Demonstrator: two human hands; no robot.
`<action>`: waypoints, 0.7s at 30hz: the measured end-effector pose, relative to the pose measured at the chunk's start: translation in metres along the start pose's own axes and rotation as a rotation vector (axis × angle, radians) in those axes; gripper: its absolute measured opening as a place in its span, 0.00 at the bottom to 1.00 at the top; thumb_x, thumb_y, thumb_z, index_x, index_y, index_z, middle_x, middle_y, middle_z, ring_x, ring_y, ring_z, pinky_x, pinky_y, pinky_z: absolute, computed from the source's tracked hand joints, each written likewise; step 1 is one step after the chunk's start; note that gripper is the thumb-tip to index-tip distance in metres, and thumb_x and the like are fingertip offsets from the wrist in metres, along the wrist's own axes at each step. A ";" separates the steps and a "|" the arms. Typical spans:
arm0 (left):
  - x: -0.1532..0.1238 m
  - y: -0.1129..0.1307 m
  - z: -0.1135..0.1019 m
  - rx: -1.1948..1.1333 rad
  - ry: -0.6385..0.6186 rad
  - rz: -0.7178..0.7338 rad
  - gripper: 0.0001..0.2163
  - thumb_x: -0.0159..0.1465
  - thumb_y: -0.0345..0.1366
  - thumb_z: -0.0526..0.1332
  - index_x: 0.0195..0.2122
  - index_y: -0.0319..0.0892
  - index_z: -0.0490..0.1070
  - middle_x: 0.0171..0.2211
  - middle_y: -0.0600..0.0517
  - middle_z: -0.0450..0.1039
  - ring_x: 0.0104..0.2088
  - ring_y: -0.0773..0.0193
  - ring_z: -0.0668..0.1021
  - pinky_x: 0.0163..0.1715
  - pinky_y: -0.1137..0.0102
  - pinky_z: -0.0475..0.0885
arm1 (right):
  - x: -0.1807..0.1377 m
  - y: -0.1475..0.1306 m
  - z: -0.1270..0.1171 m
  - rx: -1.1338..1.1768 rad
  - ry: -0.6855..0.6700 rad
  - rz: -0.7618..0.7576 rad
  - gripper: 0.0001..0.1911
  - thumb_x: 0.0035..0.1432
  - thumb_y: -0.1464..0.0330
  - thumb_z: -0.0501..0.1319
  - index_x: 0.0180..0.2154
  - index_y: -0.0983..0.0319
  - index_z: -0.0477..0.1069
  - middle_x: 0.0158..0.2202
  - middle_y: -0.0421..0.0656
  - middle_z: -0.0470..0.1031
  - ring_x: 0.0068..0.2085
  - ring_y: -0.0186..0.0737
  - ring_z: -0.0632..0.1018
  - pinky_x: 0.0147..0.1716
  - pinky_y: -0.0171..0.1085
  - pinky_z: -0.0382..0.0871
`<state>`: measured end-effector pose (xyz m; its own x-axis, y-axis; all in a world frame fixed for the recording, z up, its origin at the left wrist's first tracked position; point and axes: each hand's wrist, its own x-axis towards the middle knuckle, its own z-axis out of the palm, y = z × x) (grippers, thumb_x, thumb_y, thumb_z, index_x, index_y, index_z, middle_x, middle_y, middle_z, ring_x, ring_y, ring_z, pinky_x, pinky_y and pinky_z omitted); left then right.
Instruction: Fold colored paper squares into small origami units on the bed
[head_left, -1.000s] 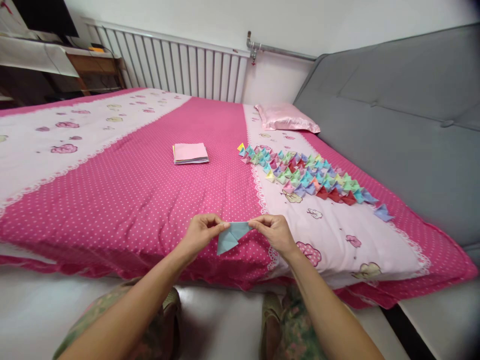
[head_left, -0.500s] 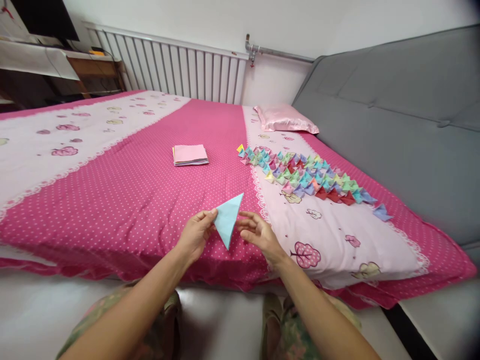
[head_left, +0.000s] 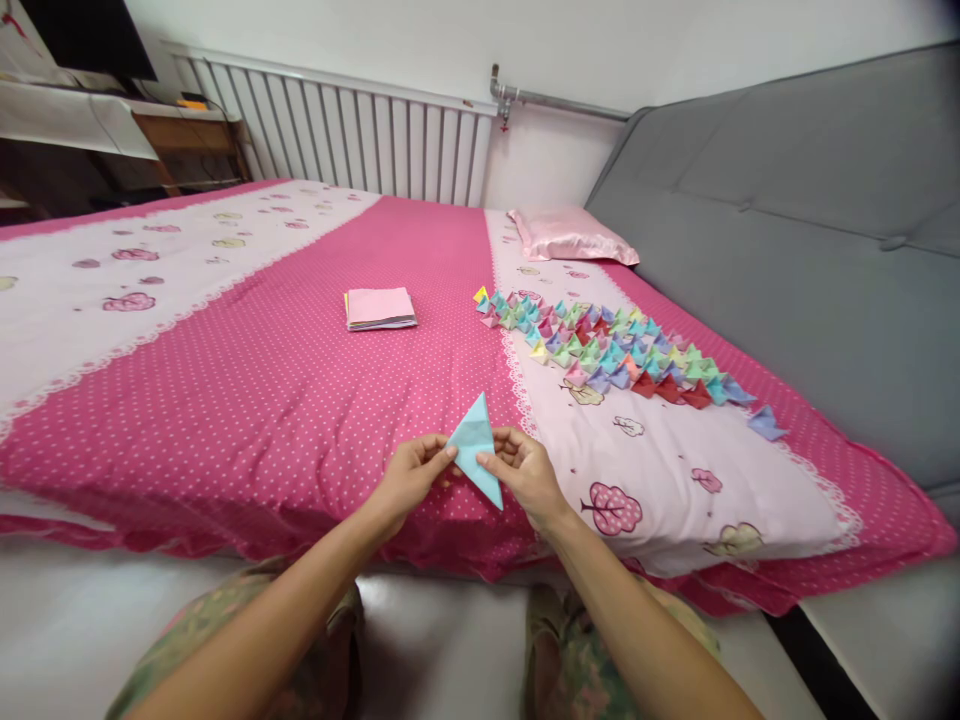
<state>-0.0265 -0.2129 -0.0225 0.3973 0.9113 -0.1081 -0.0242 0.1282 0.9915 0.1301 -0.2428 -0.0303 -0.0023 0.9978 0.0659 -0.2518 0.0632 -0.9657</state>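
Observation:
Both of my hands pinch a light blue folded paper triangle (head_left: 475,447) just above the near edge of the bed. My left hand (head_left: 409,474) grips its left side with thumb and fingers. My right hand (head_left: 525,473) grips its right side. The triangle's tip points up and away from me. Further out on the pink dotted bedspread (head_left: 300,380) lies a stack of square coloured paper sheets (head_left: 379,307) with a pink sheet on top.
Several folded paper pieces (head_left: 615,350) in many colours lie in rows on the right of the bed, with one lilac piece (head_left: 767,423) apart. A pink pillow (head_left: 571,236) lies at the grey headboard (head_left: 787,250). A radiator (head_left: 337,130) lines the far wall.
The blue paper went from a wide shape held at both ends to an upright triangle. My right hand let go for a moment and now pinches it again beside the left hand.

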 end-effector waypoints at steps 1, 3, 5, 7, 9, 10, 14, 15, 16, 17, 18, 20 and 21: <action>0.000 0.000 -0.001 0.026 -0.026 -0.003 0.11 0.55 0.41 0.59 0.28 0.37 0.67 0.20 0.54 0.70 0.19 0.72 0.69 0.21 0.76 0.63 | -0.001 -0.001 0.001 0.012 -0.017 0.002 0.14 0.43 0.67 0.65 0.35 0.61 0.68 0.31 0.40 0.74 0.31 0.35 0.75 0.33 0.34 0.68; 0.001 0.000 -0.002 0.056 -0.071 -0.007 0.11 0.57 0.42 0.56 0.29 0.37 0.65 0.19 0.53 0.69 0.19 0.70 0.70 0.21 0.75 0.63 | -0.002 -0.002 0.001 0.032 -0.040 -0.002 0.13 0.45 0.66 0.64 0.35 0.61 0.68 0.30 0.39 0.73 0.31 0.33 0.74 0.32 0.32 0.67; 0.001 -0.001 -0.002 0.066 -0.107 -0.010 0.12 0.58 0.43 0.54 0.30 0.38 0.64 0.19 0.54 0.69 0.19 0.69 0.70 0.21 0.75 0.64 | -0.002 -0.003 0.001 0.030 -0.040 -0.008 0.11 0.48 0.65 0.62 0.35 0.62 0.68 0.27 0.38 0.72 0.27 0.30 0.72 0.27 0.30 0.65; 0.001 -0.003 -0.001 0.071 -0.151 -0.017 0.12 0.59 0.44 0.53 0.31 0.39 0.62 0.19 0.54 0.69 0.19 0.70 0.69 0.21 0.74 0.64 | -0.001 -0.003 -0.001 0.011 -0.014 -0.010 0.10 0.51 0.63 0.60 0.34 0.62 0.69 0.23 0.36 0.69 0.22 0.28 0.68 0.23 0.28 0.61; 0.000 -0.004 0.000 0.079 -0.189 -0.023 0.11 0.59 0.43 0.53 0.31 0.39 0.61 0.19 0.55 0.68 0.18 0.70 0.69 0.21 0.74 0.64 | 0.000 -0.004 -0.003 -0.013 0.021 -0.014 0.10 0.51 0.62 0.59 0.32 0.62 0.69 0.20 0.34 0.65 0.20 0.27 0.65 0.21 0.28 0.59; 0.000 -0.004 0.001 0.082 -0.204 -0.025 0.11 0.59 0.43 0.53 0.30 0.39 0.61 0.19 0.55 0.67 0.18 0.70 0.69 0.21 0.74 0.64 | 0.000 -0.004 -0.003 -0.022 0.037 -0.020 0.10 0.51 0.61 0.59 0.31 0.62 0.68 0.19 0.34 0.64 0.20 0.27 0.64 0.21 0.28 0.58; -0.002 -0.002 0.003 0.085 -0.232 -0.033 0.11 0.60 0.43 0.52 0.29 0.40 0.60 0.19 0.55 0.67 0.19 0.70 0.69 0.22 0.74 0.63 | 0.002 -0.006 -0.004 -0.026 0.079 -0.045 0.11 0.49 0.60 0.60 0.27 0.62 0.68 0.18 0.33 0.62 0.19 0.27 0.62 0.20 0.29 0.56; -0.003 -0.002 0.004 0.082 -0.233 -0.037 0.11 0.60 0.43 0.52 0.29 0.40 0.60 0.19 0.55 0.67 0.19 0.70 0.69 0.22 0.74 0.63 | 0.003 -0.006 -0.004 -0.021 0.084 -0.048 0.11 0.49 0.60 0.60 0.27 0.62 0.68 0.18 0.33 0.62 0.19 0.27 0.62 0.20 0.29 0.55; -0.003 -0.001 0.004 0.078 -0.231 -0.041 0.11 0.60 0.43 0.52 0.29 0.40 0.60 0.19 0.56 0.66 0.20 0.70 0.69 0.22 0.74 0.63 | 0.003 -0.006 -0.004 -0.015 0.089 -0.049 0.11 0.48 0.60 0.60 0.27 0.62 0.68 0.18 0.33 0.62 0.19 0.27 0.62 0.20 0.29 0.55; -0.003 -0.001 0.005 0.074 -0.228 -0.046 0.11 0.60 0.43 0.52 0.28 0.40 0.60 0.19 0.56 0.66 0.20 0.70 0.69 0.22 0.74 0.63 | 0.003 -0.006 -0.004 -0.010 0.093 -0.048 0.11 0.48 0.61 0.61 0.27 0.62 0.68 0.18 0.33 0.62 0.19 0.27 0.61 0.20 0.29 0.55; -0.004 -0.001 0.005 0.067 -0.227 -0.051 0.11 0.60 0.43 0.52 0.28 0.40 0.60 0.19 0.56 0.66 0.20 0.70 0.69 0.22 0.74 0.63 | 0.004 -0.006 -0.003 -0.007 0.098 -0.048 0.10 0.48 0.61 0.61 0.28 0.62 0.68 0.18 0.33 0.62 0.19 0.27 0.61 0.19 0.29 0.55; -0.004 -0.001 0.004 0.051 -0.236 -0.057 0.11 0.60 0.43 0.52 0.29 0.40 0.59 0.19 0.56 0.66 0.20 0.70 0.69 0.22 0.74 0.63 | 0.004 -0.006 -0.003 -0.004 0.110 -0.047 0.10 0.49 0.62 0.61 0.28 0.62 0.68 0.18 0.33 0.62 0.19 0.27 0.62 0.19 0.29 0.54; -0.004 -0.001 0.004 0.044 -0.242 -0.056 0.11 0.60 0.43 0.52 0.29 0.40 0.59 0.20 0.56 0.66 0.20 0.70 0.68 0.22 0.74 0.63 | 0.004 -0.006 -0.003 -0.005 0.116 -0.046 0.10 0.48 0.62 0.61 0.28 0.63 0.69 0.19 0.33 0.62 0.19 0.27 0.62 0.19 0.29 0.54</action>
<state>-0.0242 -0.2178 -0.0226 0.6054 0.7821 -0.1475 0.0421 0.1536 0.9872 0.1347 -0.2391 -0.0254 0.1216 0.9893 0.0809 -0.2444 0.1088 -0.9636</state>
